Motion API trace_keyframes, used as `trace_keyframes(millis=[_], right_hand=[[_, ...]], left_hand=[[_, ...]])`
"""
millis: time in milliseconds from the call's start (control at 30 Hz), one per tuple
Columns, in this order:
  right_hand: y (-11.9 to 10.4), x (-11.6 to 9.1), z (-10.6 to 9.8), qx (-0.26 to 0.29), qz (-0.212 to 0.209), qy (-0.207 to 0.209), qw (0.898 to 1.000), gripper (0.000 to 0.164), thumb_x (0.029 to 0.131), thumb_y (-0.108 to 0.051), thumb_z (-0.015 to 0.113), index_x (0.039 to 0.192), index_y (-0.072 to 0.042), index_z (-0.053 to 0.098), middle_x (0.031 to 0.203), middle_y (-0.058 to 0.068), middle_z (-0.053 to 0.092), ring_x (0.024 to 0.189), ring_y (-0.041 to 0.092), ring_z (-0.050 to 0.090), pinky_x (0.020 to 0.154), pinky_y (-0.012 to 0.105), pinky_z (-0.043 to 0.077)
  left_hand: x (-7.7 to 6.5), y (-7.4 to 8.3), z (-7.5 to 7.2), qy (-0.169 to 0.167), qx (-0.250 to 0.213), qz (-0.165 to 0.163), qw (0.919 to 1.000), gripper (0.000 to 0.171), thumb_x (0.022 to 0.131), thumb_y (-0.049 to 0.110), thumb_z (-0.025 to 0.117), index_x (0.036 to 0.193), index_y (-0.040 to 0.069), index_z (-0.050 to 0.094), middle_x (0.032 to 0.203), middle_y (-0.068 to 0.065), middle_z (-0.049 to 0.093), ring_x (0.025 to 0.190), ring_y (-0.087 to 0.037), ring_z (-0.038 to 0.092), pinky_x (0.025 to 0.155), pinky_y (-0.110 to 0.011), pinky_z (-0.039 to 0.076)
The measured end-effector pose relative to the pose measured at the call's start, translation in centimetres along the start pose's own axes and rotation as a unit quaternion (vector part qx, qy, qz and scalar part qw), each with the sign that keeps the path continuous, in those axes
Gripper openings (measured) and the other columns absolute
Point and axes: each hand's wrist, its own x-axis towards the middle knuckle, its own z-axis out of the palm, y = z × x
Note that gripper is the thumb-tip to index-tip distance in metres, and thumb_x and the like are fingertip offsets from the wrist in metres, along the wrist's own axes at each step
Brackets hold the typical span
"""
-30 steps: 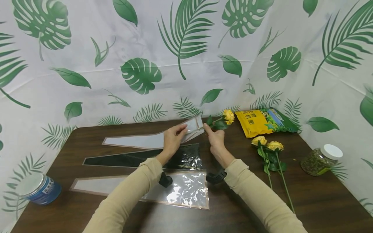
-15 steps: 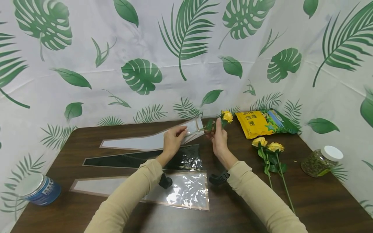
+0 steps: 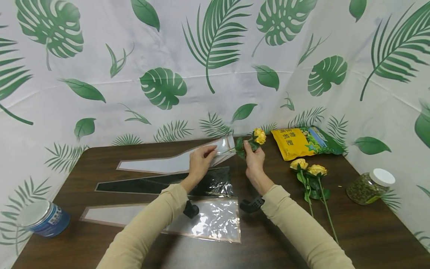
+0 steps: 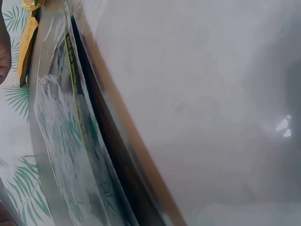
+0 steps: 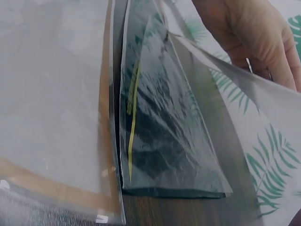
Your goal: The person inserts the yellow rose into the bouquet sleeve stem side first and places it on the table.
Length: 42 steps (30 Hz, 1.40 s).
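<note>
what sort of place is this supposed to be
Likely an indoor flower-wrapping spot, perhaps staged: a green-leaved yellow rose is held at the wide end of a tapered white plastic sleeve, and a white backdrop with green leaf prints hangs behind.

On the left, I could pass over the tabletop point(image 3: 74, 186) between the blue can point(image 3: 53, 222) and near wrapper point(image 3: 111, 215). The left hand point(image 3: 200, 162), right hand point(image 3: 256, 161) and held rose point(image 3: 259, 136) block the far middle. On the right, I see a gap between loose roses point(image 3: 317, 169) and jar point(image 3: 364, 189), the yellow bag point(image 3: 299, 144) across its far end.
</note>
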Motion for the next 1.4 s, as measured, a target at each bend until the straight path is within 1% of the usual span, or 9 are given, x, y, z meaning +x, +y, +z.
trace_keyframes(millis=[300, 533, 633, 767, 900, 1000, 1100, 1267, 1400], right_hand=[[0.3, -0.1, 0.4, -0.024, 0.032, -0.020, 0.999, 0.017, 0.088, -0.020, 0.066, 0.096, -0.006, 0.061, 0.069, -0.014, 0.058, 0.060, 0.002, 0.049, 0.063, 0.022, 0.043], [0.2, 0.0, 0.5, -0.034, 0.064, -0.048, 0.996, 0.017, 0.088, -0.020, 0.067, 0.096, -0.007, 0.059, 0.068, -0.014, 0.056, 0.062, 0.003, 0.049, 0.071, 0.025, 0.044], [0.2, 0.3, 0.3, -0.001, 0.084, -0.081, 0.993, 0.009, 0.089, -0.021, 0.065, 0.090, -0.012, 0.062, 0.068, -0.012, 0.060, 0.061, 0.003, 0.051, 0.074, 0.026, 0.043], [0.2, 0.9, -0.3, 0.072, 0.116, -0.148, 0.980, 0.016, 0.093, -0.029, 0.059, 0.086, -0.017, 0.068, 0.078, -0.010, 0.065, 0.069, 0.005, 0.054, 0.077, 0.027, 0.039], [0.2, 1.3, -1.0, 0.104, 0.137, -0.209, 0.963, 0.035, 0.094, -0.048, 0.048, 0.099, -0.016, 0.063, 0.088, -0.007, 0.062, 0.079, 0.008, 0.052, 0.079, 0.029, 0.036], [0.0, 1.5, -1.5, 0.127, 0.157, -0.234, 0.951, 0.057, 0.089, -0.066, 0.037, 0.110, -0.016, 0.056, 0.090, -0.006, 0.060, 0.081, 0.009, 0.054, 0.082, 0.030, 0.035], [-0.3, 1.6, -1.8, 0.150, 0.176, -0.241, 0.943, 0.063, 0.087, -0.072, 0.028, 0.114, -0.021, 0.052, 0.092, -0.008, 0.061, 0.082, 0.009, 0.055, 0.085, 0.031, 0.034], [-0.5, 1.5, -1.9, 0.162, 0.184, -0.236, 0.940, 0.041, 0.096, -0.057, 0.030, 0.110, -0.025, 0.053, 0.092, -0.010, 0.062, 0.080, 0.009, 0.054, 0.085, 0.032, 0.032], [-0.6, 1.5, -1.8, 0.158, 0.178, -0.226, 0.945, 0.032, 0.096, -0.044, 0.032, 0.104, -0.023, 0.055, 0.083, -0.008, 0.061, 0.077, 0.010, 0.052, 0.083, 0.032, 0.031]], left_hand=[[-0.1, 0.1, 0.0, 0.007, -0.005, 0.006, 0.9999, 0.016, 0.084, 0.012, 0.070, 0.098, 0.004, 0.074, 0.091, -0.008, 0.073, 0.071, -0.017, 0.066, 0.063, -0.019, 0.049], [0.1, 0.5, 0.1, 0.011, -0.012, 0.021, 0.9996, 0.016, 0.084, 0.010, 0.070, 0.098, 0.004, 0.074, 0.092, -0.009, 0.073, 0.072, -0.018, 0.066, 0.064, -0.021, 0.050], [0.1, 0.7, 0.1, 0.007, -0.012, 0.026, 0.9996, 0.016, 0.084, 0.010, 0.070, 0.098, 0.004, 0.074, 0.093, -0.009, 0.073, 0.073, -0.019, 0.066, 0.065, -0.022, 0.050], [0.1, 0.7, 0.1, 0.006, -0.007, 0.024, 0.9997, 0.017, 0.084, 0.010, 0.070, 0.099, 0.003, 0.074, 0.093, -0.010, 0.073, 0.074, -0.019, 0.067, 0.065, -0.023, 0.051], [-0.1, 0.5, 0.0, 0.008, -0.010, 0.016, 0.9998, 0.017, 0.083, 0.010, 0.071, 0.098, 0.003, 0.074, 0.093, -0.010, 0.073, 0.074, -0.019, 0.066, 0.065, -0.022, 0.051], [-0.2, 0.4, 0.0, 0.005, -0.016, 0.018, 0.9997, 0.016, 0.083, 0.009, 0.071, 0.098, 0.002, 0.074, 0.092, -0.010, 0.073, 0.073, -0.020, 0.066, 0.064, -0.022, 0.051], [-0.3, 0.3, 0.1, 0.004, -0.015, 0.022, 0.9996, 0.016, 0.083, 0.009, 0.071, 0.097, 0.002, 0.074, 0.091, -0.010, 0.073, 0.072, -0.019, 0.066, 0.063, -0.021, 0.050], [-0.3, 0.3, 0.1, 0.002, -0.011, 0.020, 0.9997, 0.016, 0.083, 0.009, 0.071, 0.097, 0.003, 0.074, 0.090, -0.010, 0.073, 0.070, -0.018, 0.065, 0.062, -0.020, 0.049], [-0.3, 0.4, -0.1, 0.001, -0.004, 0.017, 0.9999, 0.016, 0.084, 0.010, 0.070, 0.097, 0.003, 0.074, 0.091, -0.009, 0.073, 0.071, -0.018, 0.066, 0.063, -0.021, 0.050]])
